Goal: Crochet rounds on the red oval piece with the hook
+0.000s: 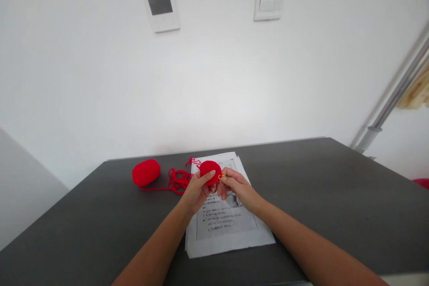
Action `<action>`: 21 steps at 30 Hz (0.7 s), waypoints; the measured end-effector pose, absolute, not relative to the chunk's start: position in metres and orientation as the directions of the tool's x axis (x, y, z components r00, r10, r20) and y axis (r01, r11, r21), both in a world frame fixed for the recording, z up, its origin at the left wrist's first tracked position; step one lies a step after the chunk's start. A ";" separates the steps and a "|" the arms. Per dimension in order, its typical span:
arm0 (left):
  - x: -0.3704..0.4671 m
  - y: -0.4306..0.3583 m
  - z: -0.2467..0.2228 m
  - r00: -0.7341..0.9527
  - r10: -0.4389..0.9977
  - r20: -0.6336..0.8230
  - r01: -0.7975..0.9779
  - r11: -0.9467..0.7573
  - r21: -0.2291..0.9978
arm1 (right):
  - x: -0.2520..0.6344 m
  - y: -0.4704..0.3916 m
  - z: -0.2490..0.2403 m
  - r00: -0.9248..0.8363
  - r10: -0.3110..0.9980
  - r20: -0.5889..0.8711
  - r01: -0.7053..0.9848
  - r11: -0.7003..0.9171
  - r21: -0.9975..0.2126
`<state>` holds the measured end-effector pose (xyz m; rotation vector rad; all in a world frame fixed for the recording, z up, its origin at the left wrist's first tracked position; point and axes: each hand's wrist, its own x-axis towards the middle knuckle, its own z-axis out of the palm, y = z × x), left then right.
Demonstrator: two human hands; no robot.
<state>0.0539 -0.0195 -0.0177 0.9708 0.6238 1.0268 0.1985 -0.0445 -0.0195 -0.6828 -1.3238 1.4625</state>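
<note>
My left hand [197, 190] is closed on a round red crochet piece [208, 168], thumb lying across its front. A small yellow stitch marker [220, 177] sits at the right edge of the piece. There my right hand [238, 186] pinches the marker between thumb and fingertips; its lower fingers curl under the work. Red yarn runs in loose tangles [179, 180] left of the hands towards a red yarn ball [146, 172]. A short loose end [191, 161] lies behind the piece. The back of the crochet piece is hidden.
Printed sheets of paper [231, 237] lie under my hands on the dark grey tabletop [318, 201]. A white wall [214, 76] stands behind, carrying a small panel with a dark screen [162, 10] and a light switch [269, 1]. A grey pole [398, 89] slants at the right.
</note>
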 end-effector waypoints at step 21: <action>0.056 -0.022 -0.015 0.329 0.942 0.069 -0.412 0.077 0.908 | 0.199 -0.047 -0.016 -0.325 0.917 0.233 -0.245 0.157 -0.957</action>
